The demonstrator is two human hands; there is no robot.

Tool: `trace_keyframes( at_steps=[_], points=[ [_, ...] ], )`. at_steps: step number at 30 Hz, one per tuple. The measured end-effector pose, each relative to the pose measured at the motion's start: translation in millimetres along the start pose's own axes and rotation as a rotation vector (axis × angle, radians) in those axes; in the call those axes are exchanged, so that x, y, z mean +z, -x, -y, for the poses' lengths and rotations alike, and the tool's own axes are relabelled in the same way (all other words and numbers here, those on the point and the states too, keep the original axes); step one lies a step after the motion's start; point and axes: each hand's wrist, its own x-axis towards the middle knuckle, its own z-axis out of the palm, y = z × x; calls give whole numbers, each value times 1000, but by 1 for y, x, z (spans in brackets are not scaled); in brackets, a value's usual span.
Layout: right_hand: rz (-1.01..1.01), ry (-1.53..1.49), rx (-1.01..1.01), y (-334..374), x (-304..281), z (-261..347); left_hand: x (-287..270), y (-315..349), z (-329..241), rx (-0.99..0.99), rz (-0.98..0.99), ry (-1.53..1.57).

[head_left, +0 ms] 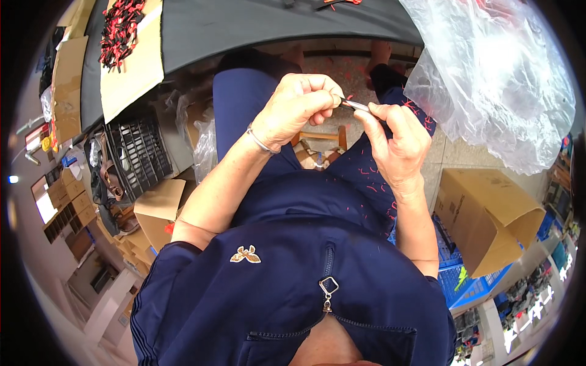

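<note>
Above my lap, my left hand (300, 108) is closed in a pinch on a small black piece (344, 100), with a bit of red beside it. A metal band circles that wrist. Close by on the right, my right hand (400, 143) grips a slim silver tool (356, 106) between thumb and fingers. Its tip meets or nearly meets the black piece; its exact kind is too small to make out. Thin red scraps (372, 171) are scattered over my dark blue trousers.
A pile of small black-and-red pieces (122, 33) lies on a cardboard sheet (134, 79) on the dark table (244, 24). Clear plastic bags (494, 79) hang at the right. A black crate (139, 155) stands left; an opened carton (482, 213) rests on a blue crate (458, 287) right.
</note>
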Motion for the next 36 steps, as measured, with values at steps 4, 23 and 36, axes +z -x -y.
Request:
trace_keyframes(
  at_steps=[4,23,36],
  points=[
    [82,-683,581,6,0,1,1,0,-1,-7,7,35],
    [8,-859,617,17,15,13,27,37,25,94,-166,-83],
    [-84,-703,651,19,4,10,14,26,26,-77,-60,394]
  ],
)
